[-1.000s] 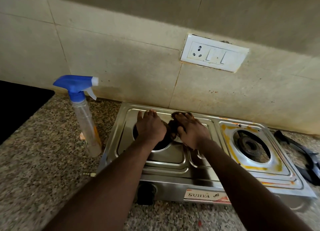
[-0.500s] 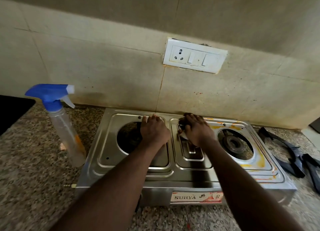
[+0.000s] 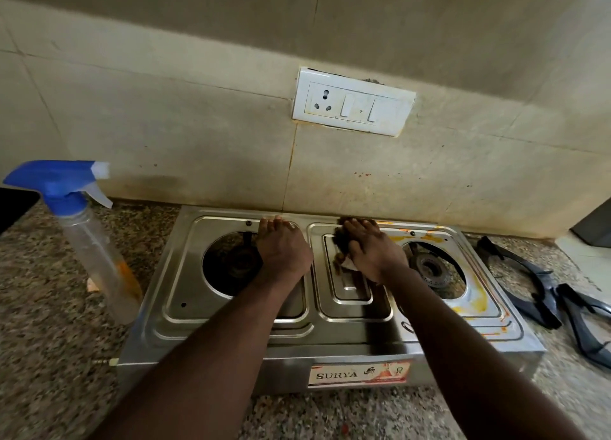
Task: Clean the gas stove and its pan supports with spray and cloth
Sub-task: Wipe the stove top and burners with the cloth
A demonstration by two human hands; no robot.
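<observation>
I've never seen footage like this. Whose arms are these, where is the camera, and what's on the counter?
No machine here: a person wears a camera on the head, looking down at their own arms. The left hand rests flat on a steel gas stove; the right hand presses a dark cloth against its middle panel. A spray bottle with a blue head stands left of the stove on the speckled counter. Black pan supports lie to the right, and yellow stains ring the right burner.

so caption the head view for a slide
Right hand presses a cloth on the stove, left hand resting beside it
</observation>
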